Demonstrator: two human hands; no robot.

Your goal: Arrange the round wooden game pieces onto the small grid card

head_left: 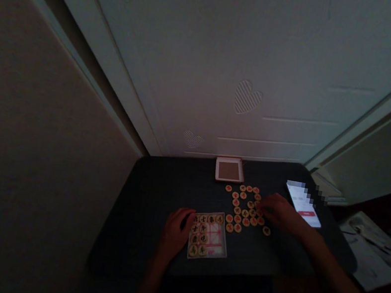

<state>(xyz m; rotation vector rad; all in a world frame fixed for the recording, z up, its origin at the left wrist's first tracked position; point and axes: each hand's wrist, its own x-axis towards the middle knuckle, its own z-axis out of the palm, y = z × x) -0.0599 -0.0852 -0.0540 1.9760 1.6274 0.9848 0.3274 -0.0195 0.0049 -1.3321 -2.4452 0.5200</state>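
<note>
Round Chinese chess pieces (237, 219) with red or dark characters lie loosely spread on a dark table. My right hand (277, 211) reaches over their right side, fingers bent and brought together at the pieces. Whether a piece is between the fingertips is too dim to make out. To the left is a shallow clear plastic box (216, 256), with several dark-lettered pieces in rows along its far and left sides. Pink lines show on its bottom. Its left edge is held by my left hand (177, 228), thumb and fingers curled against it.
At the table's back stands a shallow open tray (227, 180) with a pale rim and brown inside. A lit phone (304, 204) lies on the right. The dark table (145, 193) meets a white door (209, 68) with heart patterns. Papers (373, 253) lie lower, beyond the right edge.
</note>
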